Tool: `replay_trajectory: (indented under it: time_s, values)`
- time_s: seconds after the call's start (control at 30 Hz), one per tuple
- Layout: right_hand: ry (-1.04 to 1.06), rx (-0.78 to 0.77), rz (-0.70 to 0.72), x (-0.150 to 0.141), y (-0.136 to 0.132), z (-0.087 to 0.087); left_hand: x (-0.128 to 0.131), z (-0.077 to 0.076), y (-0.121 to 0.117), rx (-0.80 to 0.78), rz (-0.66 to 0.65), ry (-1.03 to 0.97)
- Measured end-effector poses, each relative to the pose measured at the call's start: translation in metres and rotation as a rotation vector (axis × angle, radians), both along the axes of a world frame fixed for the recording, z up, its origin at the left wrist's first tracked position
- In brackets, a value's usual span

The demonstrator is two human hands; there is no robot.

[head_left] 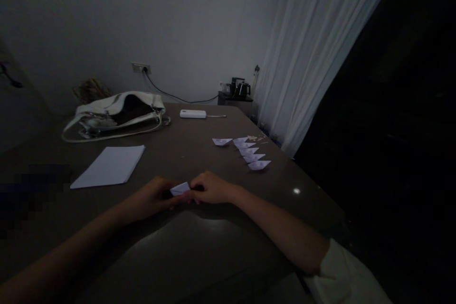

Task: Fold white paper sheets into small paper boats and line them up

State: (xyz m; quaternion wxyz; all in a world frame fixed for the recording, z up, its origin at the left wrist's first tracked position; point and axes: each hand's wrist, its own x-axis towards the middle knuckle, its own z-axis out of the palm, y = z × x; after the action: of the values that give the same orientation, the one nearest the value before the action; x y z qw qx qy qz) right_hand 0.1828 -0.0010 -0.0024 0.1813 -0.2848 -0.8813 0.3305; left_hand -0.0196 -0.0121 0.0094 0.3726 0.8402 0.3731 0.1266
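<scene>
Between my two hands, just above the dark table (192, 251), is a small piece of folded white paper (180, 189). My left hand (155, 197) grips its left side, thumb and fingers closed around it. From the right, my right hand (210, 188) pinches the paper's other edge, fingers curled. Parts of the paper are covered by my fingers, so its full shape is hidden. Beyond my right hand, several folded paper boats (251, 154) stand close together in a slanting row, and one more paper boat (222, 142) sits to their left.
A stack of white paper sheets (110, 166) lies to the left. Behind it rests a white handbag (119, 111) with a loose strap. A white power bank (193, 114) with a short cable is farther back. Small scraps (253, 138) lie near the table's right edge.
</scene>
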Motion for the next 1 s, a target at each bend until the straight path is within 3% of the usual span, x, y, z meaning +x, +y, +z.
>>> replay_trajectory:
  time_s: [0.2,0.33,0.57,0.77,1.0]
  values:
    - [0.139,-0.005,-0.132,-0.003,-0.002,-0.002,-0.005,-0.008,0.006,-0.062,0.049,-0.037]
    - [0.216,0.035,-0.229,-0.003,-0.008,0.005,-0.007,-0.009,0.005,-0.050,0.008,-0.111]
    - [0.119,0.095,-0.189,-0.004,-0.009,0.005,-0.003,-0.005,0.000,-0.039,0.101,-0.068]
    - [0.141,0.049,-0.121,-0.004,-0.006,-0.003,-0.001,-0.002,-0.002,-0.057,0.104,-0.106]
    - [0.123,0.044,-0.103,-0.003,-0.007,0.002,-0.001,-0.002,-0.003,-0.026,0.078,-0.109]
